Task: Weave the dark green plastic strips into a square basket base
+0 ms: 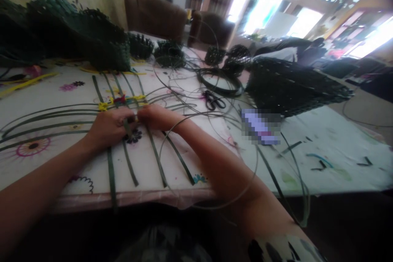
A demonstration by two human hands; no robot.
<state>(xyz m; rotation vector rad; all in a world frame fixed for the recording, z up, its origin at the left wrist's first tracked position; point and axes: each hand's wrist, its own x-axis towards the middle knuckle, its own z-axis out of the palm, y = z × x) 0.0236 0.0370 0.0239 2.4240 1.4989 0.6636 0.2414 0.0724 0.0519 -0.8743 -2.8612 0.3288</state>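
"Where do the green strips (157, 159) lie?"

"On the left part of the surface (98, 172), spread flat over the flowered cover. Some run from far to near, and others cross them from left to right. One reaches past the near edge."

"And the hands?"

"They meet over the crossings. The left hand (112, 125) has its fingers curled in, apparently closed on a strip that pokes out beneath them. The right hand (152, 114) is just beside it, fingers bent; its fingertips are hidden, so I can't tell whether it grips anything."

"How much is done?"

"I'd call it early. The strips are laid across one another, and a row of yellow ties (102, 107), with some red among them, marks the far side of the crossings. How tight the weave is under the hands, I can't tell."

"What's left?"

"Long ends are loose on the near, far and left sides, with wide gaps between them, and nothing stands up from the flat layout. Compare the dark woven piece (294, 84) at the right, which has a closely filled wall."

"Anything else close by?"

"Scissors (214, 101), lying to the right of the hands, near a coil of strip (219, 89)."
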